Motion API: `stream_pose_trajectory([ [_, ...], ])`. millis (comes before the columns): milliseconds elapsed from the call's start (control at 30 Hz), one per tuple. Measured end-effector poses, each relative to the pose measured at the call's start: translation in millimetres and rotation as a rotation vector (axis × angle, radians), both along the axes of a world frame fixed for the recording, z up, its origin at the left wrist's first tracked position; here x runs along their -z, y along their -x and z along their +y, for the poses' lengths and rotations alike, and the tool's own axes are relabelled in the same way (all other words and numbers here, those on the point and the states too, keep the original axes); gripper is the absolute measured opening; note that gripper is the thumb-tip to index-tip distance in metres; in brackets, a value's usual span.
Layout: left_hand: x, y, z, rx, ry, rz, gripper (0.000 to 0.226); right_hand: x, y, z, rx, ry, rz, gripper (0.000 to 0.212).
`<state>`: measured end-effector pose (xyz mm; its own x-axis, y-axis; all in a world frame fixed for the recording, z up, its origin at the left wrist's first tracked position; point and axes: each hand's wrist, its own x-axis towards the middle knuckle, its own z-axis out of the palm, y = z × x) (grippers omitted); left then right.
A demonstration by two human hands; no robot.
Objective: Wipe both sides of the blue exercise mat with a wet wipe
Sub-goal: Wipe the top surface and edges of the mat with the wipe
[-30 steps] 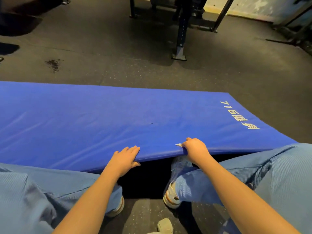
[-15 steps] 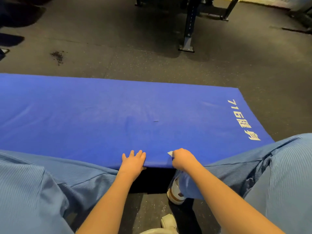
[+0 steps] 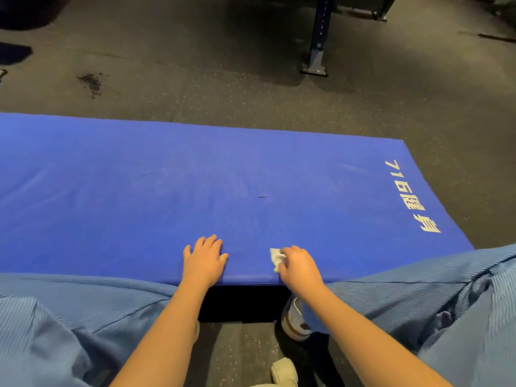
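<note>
Head view: a second ago both of my hands were gripping the near edge of the blue exercise mat and holding it up off the floor. Now that edge has come down and both hands sit on top of it. The left hand lies flat with fingers straight and slightly spread, pressing the mat just inside its near edge and holding nothing. The right hand is curled, pinching the crumpled wet wipe against the mat beside it.

I read this as the handling being over and the wiping of this upward face about to start. Nothing tells me whether the other face has been done.

The mat stretches across the view from the left edge to its right end, which carries white lettering. A small dark speck sits near the middle. A deep shadow lies under the near edge, so I cannot tell whether it rests fully down.

The floor is dark speckled rubber with a patch of debris at far left and a blue equipment post beyond the mat. My blue trousers and a white shoe fill the foreground.
</note>
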<state>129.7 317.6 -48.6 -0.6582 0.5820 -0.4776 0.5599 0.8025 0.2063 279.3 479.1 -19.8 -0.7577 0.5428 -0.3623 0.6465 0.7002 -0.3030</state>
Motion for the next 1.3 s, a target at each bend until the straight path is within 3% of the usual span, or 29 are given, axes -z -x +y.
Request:
stream_pose_trajectory([
  [67,6.9,-0.5,-5.3,-0.052,0.006,-0.038,0.050,-1.1,3.5,-18.2,-0.069,0.155,0.097,0.016],
  [133,7.6,-3.4,-2.2,-0.075,-0.003,-0.048,0.050,-0.9,5.7,-20.9,-0.174,0.183,0.080,0.012],
  [200,5.4,-4.4,3.5,-0.107,-0.015,-0.063,0.048,3.3,6.4,-5.9,-0.172,0.048,0.024,0.019],
  [300,5.7,-3.9,4.6,-0.140,-0.033,-0.070,0.048,11.8,5.4,12.4,0.031,-0.240,-0.090,0.025],
  [367,7.4,-5.9,3.8,-0.158,-0.047,-0.049,0.047,14.3,4.9,-0.1,0.114,-0.191,-0.004,0.027],
  [467,8.3,-9.0,5.7,-0.187,-0.056,-0.037,0.046,16.3,6.2,-35.2,-0.097,-0.003,0.126,0.028],
  [533,8.7,-10.8,6.8,-0.180,-0.045,-0.025,0.046,17.0,10.8,-33.7,-0.183,0.014,0.110,0.026],
  [700,8.8,-11.2,6.4,-0.185,-0.058,-0.044,0.046,23.5,14.0,8.3,0.096,-0.253,-0.051,0.021],
  [767,9.0,-11.8,6.8,-0.201,-0.074,-0.025,0.043,27.2,15.3,-4.1,0.231,-0.160,0.023,0.019],
  [867,10.0,-13.1,9.0,-0.239,-0.095,0.017,0.038,37.9,21.9,-41.0,0.049,0.087,0.195,0.020],
  [967,11.3,-12.3,9.6,-0.205,-0.073,0.041,0.038,37.2,29.0,-22.1,-0.109,-0.023,0.110,0.023],
  [1067,11.3,-11.2,10.0,-0.172,-0.044,0.061,0.038,46.4,28.8,17.4,0.149,-0.192,-0.045,0.031],
  [1133,12.3,-9.1,12.2,-0.166,-0.041,0.094,0.035,51.2,30.0,14.1,0.289,-0.170,-0.015,0.031],
  [1233,18.2,2.1,18.8,-0.148,-0.107,0.181,0.029,59.6,33.0,-24.3,0.002,-0.012,0.244,0.038],
  [1300,23.3,8.9,21.7,-0.144,-0.160,0.178,0.030,57.9,33.7,-30.6,-0.166,0.078,0.228,0.044],
])
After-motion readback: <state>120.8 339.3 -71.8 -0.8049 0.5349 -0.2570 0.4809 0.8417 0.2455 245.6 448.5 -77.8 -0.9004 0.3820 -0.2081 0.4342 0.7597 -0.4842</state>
